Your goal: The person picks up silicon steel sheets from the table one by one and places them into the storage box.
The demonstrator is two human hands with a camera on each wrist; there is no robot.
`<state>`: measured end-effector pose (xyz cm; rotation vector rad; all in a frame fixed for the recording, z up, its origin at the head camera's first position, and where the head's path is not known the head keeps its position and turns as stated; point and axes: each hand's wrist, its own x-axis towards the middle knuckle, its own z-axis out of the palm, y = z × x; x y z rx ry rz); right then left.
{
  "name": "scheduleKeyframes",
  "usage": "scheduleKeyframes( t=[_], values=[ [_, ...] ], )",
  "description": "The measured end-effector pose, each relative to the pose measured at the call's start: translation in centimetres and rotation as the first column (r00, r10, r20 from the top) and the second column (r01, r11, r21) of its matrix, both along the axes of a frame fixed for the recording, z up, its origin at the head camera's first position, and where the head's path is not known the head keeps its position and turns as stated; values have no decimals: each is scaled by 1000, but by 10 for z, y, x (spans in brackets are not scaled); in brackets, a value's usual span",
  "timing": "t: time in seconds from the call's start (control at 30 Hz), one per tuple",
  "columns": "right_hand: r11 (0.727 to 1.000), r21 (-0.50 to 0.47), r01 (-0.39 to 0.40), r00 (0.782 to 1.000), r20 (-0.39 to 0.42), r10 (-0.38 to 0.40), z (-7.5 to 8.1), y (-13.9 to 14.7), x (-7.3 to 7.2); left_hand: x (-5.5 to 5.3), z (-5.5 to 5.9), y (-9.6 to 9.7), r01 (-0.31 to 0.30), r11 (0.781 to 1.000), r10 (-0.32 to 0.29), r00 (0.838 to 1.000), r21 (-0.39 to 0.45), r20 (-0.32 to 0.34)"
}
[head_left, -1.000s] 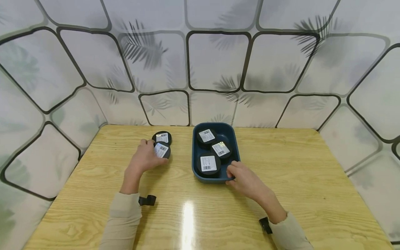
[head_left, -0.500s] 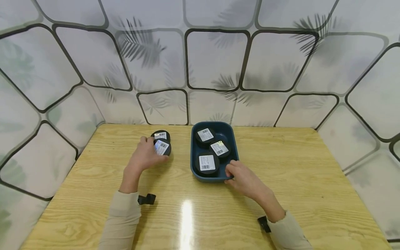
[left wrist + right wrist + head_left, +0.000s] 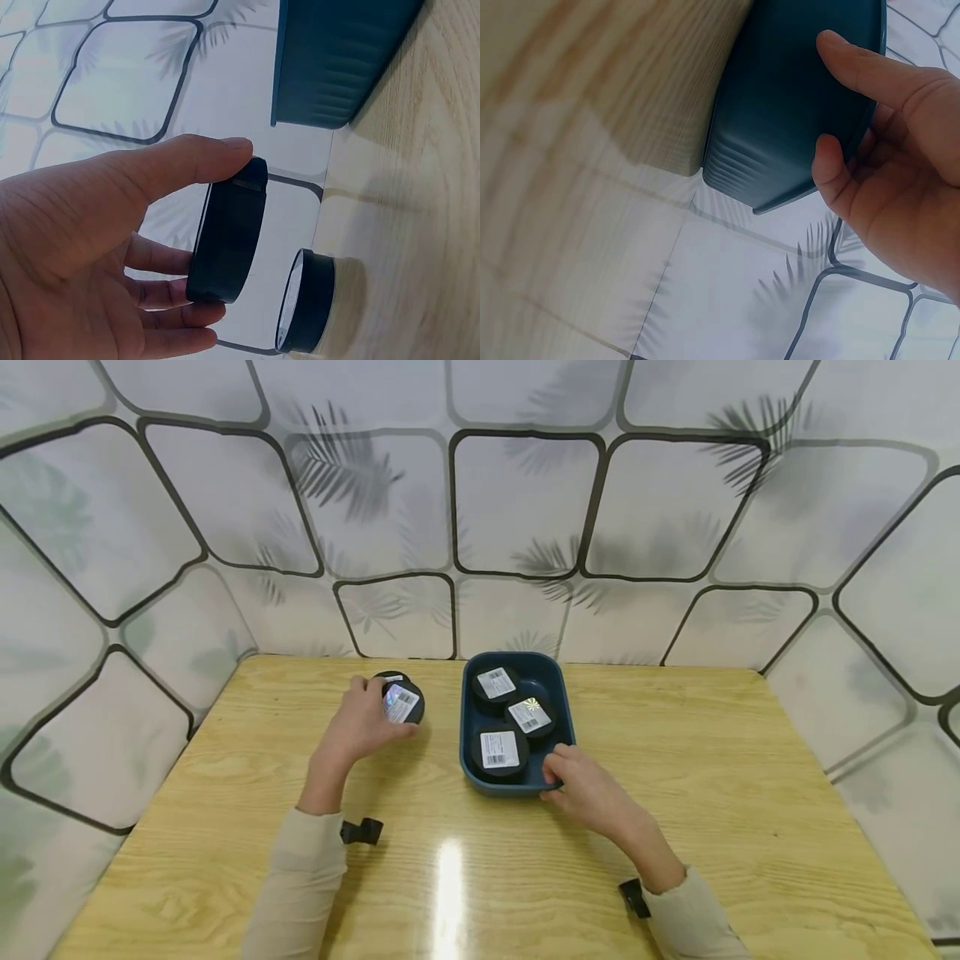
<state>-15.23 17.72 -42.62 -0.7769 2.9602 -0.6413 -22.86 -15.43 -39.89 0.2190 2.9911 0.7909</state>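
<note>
My left hand [image 3: 362,720] grips a round flat black container [image 3: 405,702] with a white barcode label between thumb and fingers. The left wrist view shows this held container [image 3: 229,232] raised off the table. A second black container [image 3: 309,301] stands on the wood just beyond it, mostly hidden in the head view. To the right is a dark blue plastic bin [image 3: 558,693] with three labelled black containers inside, one of them a front container [image 3: 500,752]. My right hand [image 3: 592,789] holds the bin's near right corner, thumb outside and fingers over the rim.
The wooden table [image 3: 690,760] extends on both sides of the bin. Behind it rises a patterned backdrop [image 3: 517,502] that meets the table's far edge and wraps round the sides.
My left hand has lifted the container and moved it slightly right and away, now covering more of the one behind. The right hand keeps its hold on the bin.
</note>
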Motion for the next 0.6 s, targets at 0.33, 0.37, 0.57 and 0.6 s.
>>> scheduleKeyframes(
  t=[0.33,0.37,0.57,0.6],
  values=[
    [1000,4,-5,1000,-9,5,0,1,0,-6,10,23,44,999,-44,998,-2,-35],
    [1000,4,-5,1000,-9,5,0,1,0,-6,12,26,47,999,-47,998,1,-34],
    [1000,10,7,1000,3,-7,0,1,0,-11,18,43,73,997,-73,997,7,-35],
    [1000,12,8,1000,3,-8,0,1,0,-12,18,45,78,997,-78,996,2,-40]
  ],
)
